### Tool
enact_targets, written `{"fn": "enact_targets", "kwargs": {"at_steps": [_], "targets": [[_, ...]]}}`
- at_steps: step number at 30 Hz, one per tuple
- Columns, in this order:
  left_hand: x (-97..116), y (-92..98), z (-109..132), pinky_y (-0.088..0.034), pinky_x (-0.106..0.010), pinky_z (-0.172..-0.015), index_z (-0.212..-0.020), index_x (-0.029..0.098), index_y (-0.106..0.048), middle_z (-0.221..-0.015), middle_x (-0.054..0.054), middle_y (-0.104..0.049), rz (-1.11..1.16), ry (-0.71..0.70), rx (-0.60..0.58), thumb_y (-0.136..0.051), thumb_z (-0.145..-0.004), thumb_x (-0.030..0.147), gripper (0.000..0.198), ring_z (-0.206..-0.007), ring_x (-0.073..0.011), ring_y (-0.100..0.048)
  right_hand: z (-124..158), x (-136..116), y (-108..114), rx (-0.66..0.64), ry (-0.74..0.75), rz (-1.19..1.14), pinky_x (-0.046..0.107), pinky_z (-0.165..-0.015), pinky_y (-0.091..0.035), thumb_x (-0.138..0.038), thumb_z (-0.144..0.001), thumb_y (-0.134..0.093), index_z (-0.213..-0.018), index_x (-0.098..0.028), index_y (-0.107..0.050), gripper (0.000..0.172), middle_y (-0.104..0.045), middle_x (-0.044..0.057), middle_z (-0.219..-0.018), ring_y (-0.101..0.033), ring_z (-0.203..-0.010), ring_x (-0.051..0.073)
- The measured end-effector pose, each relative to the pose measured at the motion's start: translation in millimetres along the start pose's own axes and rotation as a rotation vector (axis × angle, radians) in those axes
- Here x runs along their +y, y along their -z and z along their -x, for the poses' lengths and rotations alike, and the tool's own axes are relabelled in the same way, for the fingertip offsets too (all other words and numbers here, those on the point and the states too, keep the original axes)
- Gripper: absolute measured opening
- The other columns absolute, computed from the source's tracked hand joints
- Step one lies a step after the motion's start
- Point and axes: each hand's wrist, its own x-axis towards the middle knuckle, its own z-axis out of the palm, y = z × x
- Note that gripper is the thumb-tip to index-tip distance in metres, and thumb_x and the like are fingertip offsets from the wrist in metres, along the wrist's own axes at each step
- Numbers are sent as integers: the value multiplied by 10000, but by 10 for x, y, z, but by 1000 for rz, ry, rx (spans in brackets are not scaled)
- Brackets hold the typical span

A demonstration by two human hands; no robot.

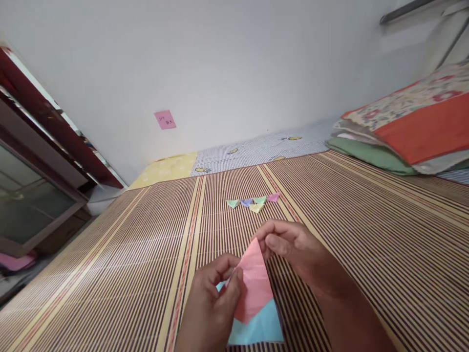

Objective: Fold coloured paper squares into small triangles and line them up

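Observation:
A pink sheet of paper (252, 281), folded to a point at its far end, is pinched along its left edge by my left hand (216, 298). Light blue paper (258, 327) shows beneath it at the near end, with a small corner also peeking out by my left fingers. My right hand (289, 244) is at the paper's pointed tip, its fingers curled behind and beside the tip and its thumb apart from them. Whether the right fingertips touch the paper is hard to tell. Farther off lie several small folded paper triangles (259, 200) in green, blue, yellow and pink.
A striped mat (120, 274) covers the surface under my hands. Folded bedding (421, 132) is stacked at the right. Patterned cloth (252, 149) runs along the white wall, which bears a pink note (165, 119). A glass-fronted cabinet (32, 195) stands at the left.

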Motion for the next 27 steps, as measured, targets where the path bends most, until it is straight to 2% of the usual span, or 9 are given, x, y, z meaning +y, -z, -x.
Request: {"fn": "enact_targets", "kwargs": {"at_steps": [4, 9, 14, 22, 27], "targets": [[18, 5, 21, -288, -215, -485, -783, 172, -667, -628, 18, -476, 1, -8, -13, -582, -948, 380, 279, -541, -104, -367, -20, 28, 38, -30, -4, -20, 213, -601, -410, -261, -841, -769, -770, -189, -716, 114, -612, -31, -683, -536, -633, 93], [30, 1, 48, -303, -230, -501, -821, 166, -728, -651, 0, -514, -24, -19, -14, -585, -943, 357, 268, -561, -115, -394, -16, 44, 2, -32, -37, -71, 209, -624, -434, -264, -801, -800, -826, -197, -741, 93, -648, -21, -733, -570, -669, 99], [44, -2, 47, -310, -218, -503, -826, 169, -737, -653, 9, -511, 28, -15, -11, -657, -899, 330, 194, -562, -108, -402, -8, 12, -43, -99, -77, -70, 231, -656, -443, -312, -847, -749, -872, -180, -750, 134, -650, 2, -766, -574, -703, 115], [59, -22, 56, -308, -201, -491, -822, 166, -733, -649, 14, -502, 39, -3, 10, -609, -938, 357, 256, -555, -98, -390, -8, 15, -60, -15, -10, -66, 208, -570, -366, -240, -876, -707, -806, -183, -686, 93, -559, -42, -700, -470, -613, 81], [70, -19, 59, -353, -209, -499, -851, 179, -732, -668, 11, -535, 14, 8, 3, -621, -928, 330, 204, -555, -102, -431, -20, 28, -45, -107, -59, -115, 220, -606, -392, -271, -826, -783, -796, -165, -673, 155, -571, -23, -727, -507, -659, 98]]}}
